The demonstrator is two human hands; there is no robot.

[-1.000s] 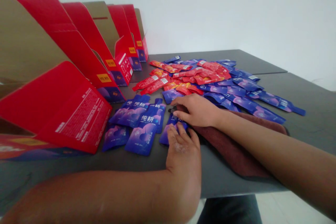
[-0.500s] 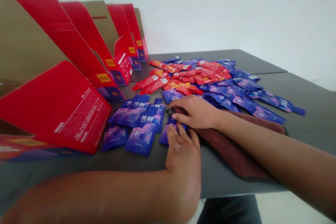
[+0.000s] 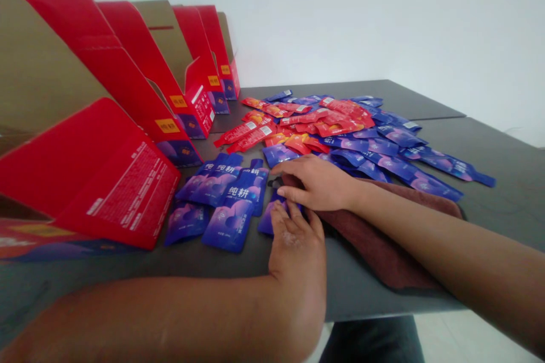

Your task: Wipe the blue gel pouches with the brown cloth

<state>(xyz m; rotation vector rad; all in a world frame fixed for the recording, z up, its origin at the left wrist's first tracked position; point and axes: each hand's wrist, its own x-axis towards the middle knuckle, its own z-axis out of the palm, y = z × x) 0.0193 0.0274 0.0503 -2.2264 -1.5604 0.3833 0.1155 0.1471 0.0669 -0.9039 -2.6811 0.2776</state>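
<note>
A purple-blue pouch (image 3: pixel 267 219) lies flat on the table, partly hidden under my hands. Across its lower part rests my left hand (image 3: pixel 298 238), fingers stretched out and lying on it. My right hand (image 3: pixel 315 182) is just above, touching the left fingertips; its thumb reaches over the pouch's upper part and its index finger is held apart from the thumb. A small dark shape (image 3: pixel 275 182) shows between them, too unclear to name. Beneath my right wrist is a brown cloth (image 3: pixel 383 249). Several more purple pouches (image 3: pixel 230 212) overlap to the left of my hands.
Red cardboard boxes (image 3: pixel 128 68) with raised flaps stand in a row on the left; the nearest flap (image 3: pixel 123 181) leans towards the pouches. Behind my hands spreads a heap of red pouches (image 3: pixel 306 119) and blue pouches (image 3: pixel 392 136). The grey table (image 3: pixel 361 295) ends near my legs.
Almost nothing differs. My right hand has shifted very slightly to the left, while my left hand and the pouches stay in place.
</note>
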